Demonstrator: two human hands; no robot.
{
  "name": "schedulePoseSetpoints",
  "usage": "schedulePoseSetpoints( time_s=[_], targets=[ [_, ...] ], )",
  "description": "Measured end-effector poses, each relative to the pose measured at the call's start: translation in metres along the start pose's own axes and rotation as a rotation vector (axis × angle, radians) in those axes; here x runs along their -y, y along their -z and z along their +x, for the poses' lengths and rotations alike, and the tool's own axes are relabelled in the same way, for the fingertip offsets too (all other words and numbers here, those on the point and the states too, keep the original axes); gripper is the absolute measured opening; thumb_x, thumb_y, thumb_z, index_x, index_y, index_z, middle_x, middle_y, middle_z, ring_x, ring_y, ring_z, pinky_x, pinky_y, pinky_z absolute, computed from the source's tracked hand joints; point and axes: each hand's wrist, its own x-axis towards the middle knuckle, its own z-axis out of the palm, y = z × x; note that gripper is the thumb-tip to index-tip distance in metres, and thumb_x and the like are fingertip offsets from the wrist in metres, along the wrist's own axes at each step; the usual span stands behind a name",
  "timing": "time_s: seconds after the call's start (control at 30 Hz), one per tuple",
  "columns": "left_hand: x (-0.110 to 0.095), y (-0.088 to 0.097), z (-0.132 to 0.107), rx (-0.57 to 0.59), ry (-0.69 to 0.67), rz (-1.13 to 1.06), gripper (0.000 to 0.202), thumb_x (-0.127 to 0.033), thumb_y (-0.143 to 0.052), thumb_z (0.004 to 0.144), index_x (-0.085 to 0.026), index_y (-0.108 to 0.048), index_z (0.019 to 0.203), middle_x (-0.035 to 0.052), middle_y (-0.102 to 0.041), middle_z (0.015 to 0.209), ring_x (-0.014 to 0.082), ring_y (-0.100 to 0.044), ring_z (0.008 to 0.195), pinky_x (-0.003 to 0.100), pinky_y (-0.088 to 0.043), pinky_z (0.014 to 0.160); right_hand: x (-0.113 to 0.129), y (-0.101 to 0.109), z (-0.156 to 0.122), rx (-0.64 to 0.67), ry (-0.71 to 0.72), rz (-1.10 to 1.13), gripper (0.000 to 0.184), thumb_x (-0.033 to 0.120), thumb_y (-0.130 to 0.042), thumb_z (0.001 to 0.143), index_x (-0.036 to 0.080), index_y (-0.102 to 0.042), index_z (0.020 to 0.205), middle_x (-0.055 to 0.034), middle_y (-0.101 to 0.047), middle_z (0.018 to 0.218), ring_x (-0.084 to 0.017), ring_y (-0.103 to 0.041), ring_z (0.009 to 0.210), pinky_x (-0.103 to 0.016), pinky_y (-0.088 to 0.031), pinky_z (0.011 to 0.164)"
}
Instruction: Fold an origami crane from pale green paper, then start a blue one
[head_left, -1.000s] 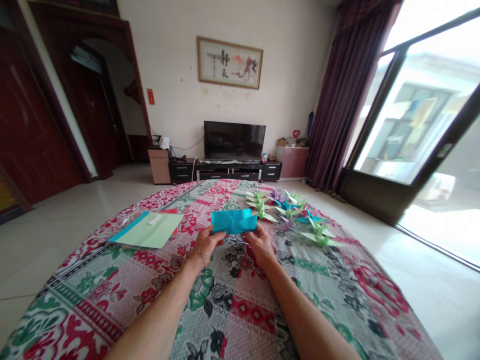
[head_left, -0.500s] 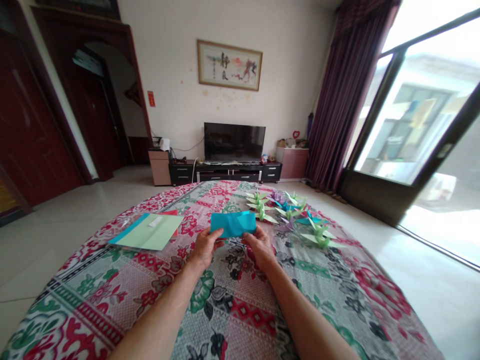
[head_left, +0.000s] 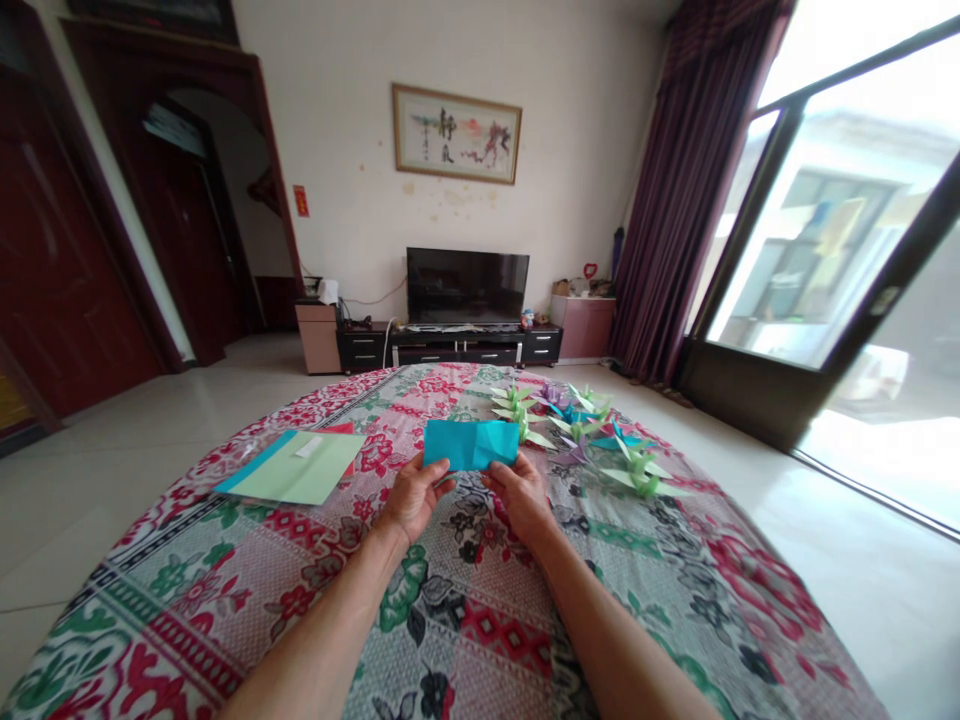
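Note:
A blue sheet of folded paper (head_left: 471, 442), oblong and creased, is held up above the table between my two hands. My left hand (head_left: 418, 492) pinches its lower left corner, thumb in front and fingers behind. At the lower right corner, my right hand (head_left: 517, 490) grips it the same way. Several paper cranes (head_left: 577, 425) in green, purple and blue stand in rows to the right, beyond my right hand. Left of my hands lies a stack of coloured paper (head_left: 289, 470), light green on top with blue and red edges showing.
A patterned cloth (head_left: 300, 630) covers the round table. A small white slip (head_left: 308, 447) rests on the paper stack. Past the table's far edge stand a television (head_left: 467, 287) and low black cabinets (head_left: 541, 345). A glass door (head_left: 795, 290) is on the right.
The blue paper has shifted slightly right and looks flatter toward me, its middle crease clearer. Both hands keep their hold. The view has tilted very slightly.

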Motion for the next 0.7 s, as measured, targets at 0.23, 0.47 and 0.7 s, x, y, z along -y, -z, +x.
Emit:
schedulePoseSetpoints(
  time_s=[0.23, 0.47, 0.7],
  targets=[
    [0.0037, -0.0066, -0.0007, -0.068, -0.046, 0.150, 0.042, -0.025, -0.075, 0.052, -0.016, -0.062, 0.091, -0.0002, -0.066, 0.074, 0.0127, -0.063, 0.064, 0.021, -0.047, 0.054, -0.0013, -0.0020, -0.0009, -0.021, 0.037, -0.026, 0.031, 0.029, -0.072, 0.060, 0.019, -0.057, 0.085, 0.0021, -0.062, 0.074, -0.011, -0.058, 0.064, -0.023, -0.048, 0.060],
    [0.0054, -0.0055, -0.0001, -0.122, -0.125, 0.300, 0.039, -0.026, -0.071, 0.055, -0.017, -0.061, 0.091, 0.0006, -0.067, 0.074, 0.0150, -0.063, 0.064, 0.023, -0.046, 0.055, -0.0029, -0.0044, -0.0028, -0.009, 0.123, -0.188, 0.028, 0.029, -0.069, 0.061, 0.019, -0.057, 0.085, 0.0024, -0.061, 0.073, -0.011, -0.054, 0.064, -0.025, -0.048, 0.062],
    [0.0069, -0.0058, 0.0006, -0.131, -0.162, 0.379, 0.031, -0.027, -0.070, 0.055, -0.017, -0.061, 0.084, -0.0003, -0.065, 0.066, 0.0154, -0.061, 0.062, 0.023, -0.046, 0.054, -0.0019, -0.0074, -0.0028, -0.037, 0.165, -0.200, 0.061, 0.024, -0.068, 0.059, 0.022, -0.048, 0.117, 0.0000, -0.062, 0.083, -0.013, -0.056, 0.066, -0.025, -0.048, 0.058]
  ],
)
